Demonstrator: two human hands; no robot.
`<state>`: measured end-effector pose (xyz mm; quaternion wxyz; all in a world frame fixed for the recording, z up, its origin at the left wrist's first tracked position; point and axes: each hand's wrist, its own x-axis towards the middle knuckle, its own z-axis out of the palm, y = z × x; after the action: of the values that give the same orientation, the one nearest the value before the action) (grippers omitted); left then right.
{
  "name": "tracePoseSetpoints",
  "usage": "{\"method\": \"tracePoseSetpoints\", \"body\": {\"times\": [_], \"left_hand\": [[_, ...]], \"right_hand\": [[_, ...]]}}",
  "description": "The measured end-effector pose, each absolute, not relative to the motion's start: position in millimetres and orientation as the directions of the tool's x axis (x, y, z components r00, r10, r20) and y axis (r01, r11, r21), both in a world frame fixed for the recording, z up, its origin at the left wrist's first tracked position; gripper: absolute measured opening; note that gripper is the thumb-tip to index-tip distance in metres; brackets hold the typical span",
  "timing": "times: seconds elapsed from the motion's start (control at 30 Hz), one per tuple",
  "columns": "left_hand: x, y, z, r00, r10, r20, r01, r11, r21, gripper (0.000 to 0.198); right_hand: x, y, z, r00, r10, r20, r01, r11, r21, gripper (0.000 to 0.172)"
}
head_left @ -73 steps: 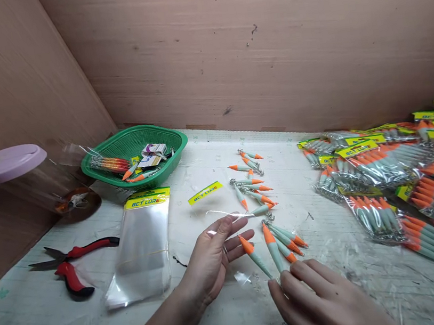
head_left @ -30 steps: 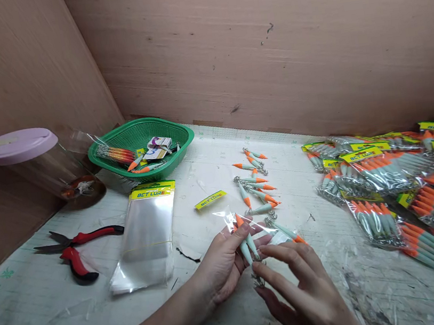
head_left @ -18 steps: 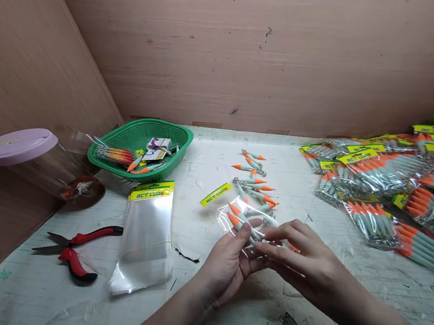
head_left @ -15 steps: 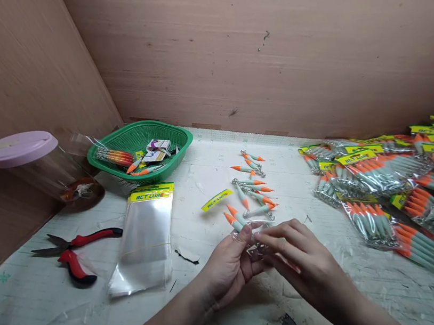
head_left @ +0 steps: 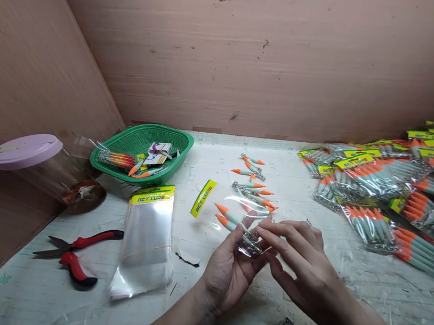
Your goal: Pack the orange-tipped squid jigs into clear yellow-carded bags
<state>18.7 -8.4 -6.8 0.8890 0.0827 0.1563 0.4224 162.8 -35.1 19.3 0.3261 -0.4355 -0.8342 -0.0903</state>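
My left hand (head_left: 230,268) grips a clear plastic bag (head_left: 205,223) with a yellow BCT LURE header (head_left: 203,197). Inside it show at least two fishing lures (head_left: 226,214), pale green with orange tips, their tips towards the header. Metal hooks bunch at the bag's near end, by my left fingers. My right hand (head_left: 309,262) closes its fingertips on that near end of the bag; exactly what they pinch is partly hidden. Just beyond my hands several loose lures (head_left: 257,192) lie in a rough column, some seen through the bag.
At right lies a heap of packed lures (head_left: 375,223). To the left are a stack of flat bags (head_left: 147,237), red-handled pliers (head_left: 77,257), a green basket (head_left: 147,180) holding lures, and a clear jar with a pink lid (head_left: 24,152). Wooden panels rise behind and at left.
The bag has turned and spread open to the left, its header tilting more steeply. The lures in it show more fully. My right fingers have shifted slightly at the hook end.
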Motion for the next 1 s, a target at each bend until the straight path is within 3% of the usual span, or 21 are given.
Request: {"method": "tracePoseSetpoints", "body": {"times": [0.13, 0.7, 0.87, 1.0], "left_hand": [[20.2, -10.2, -4.6, 0.601, 0.755, -0.262, -0.692, 0.656, 0.301, 0.035], [23.0, -14.2, -11.2, 0.624, 0.732, -0.274, -0.624, 0.678, 0.388, 0.038], [23.4, -14.9, -12.0, 0.598, 0.743, -0.299, -0.656, 0.669, 0.35, 0.045], [24.5, -16.1, -12.1, 0.604, 0.748, -0.274, -0.691, 0.663, 0.288, 0.049]], "right_hand": [[163.0, -32.2, 20.4, -0.377, 0.654, 0.656, 0.784, 0.603, -0.151, 0.022], [176.1, -34.0, 16.5, -0.315, 0.724, 0.613, 0.786, 0.561, -0.259, 0.016], [177.5, -35.1, 17.8, -0.209, 0.696, 0.687, 0.817, 0.51, -0.269, 0.016], [176.8, -37.5, 22.6, -0.339, 0.713, 0.614, 0.733, 0.609, -0.303, 0.011]]}}
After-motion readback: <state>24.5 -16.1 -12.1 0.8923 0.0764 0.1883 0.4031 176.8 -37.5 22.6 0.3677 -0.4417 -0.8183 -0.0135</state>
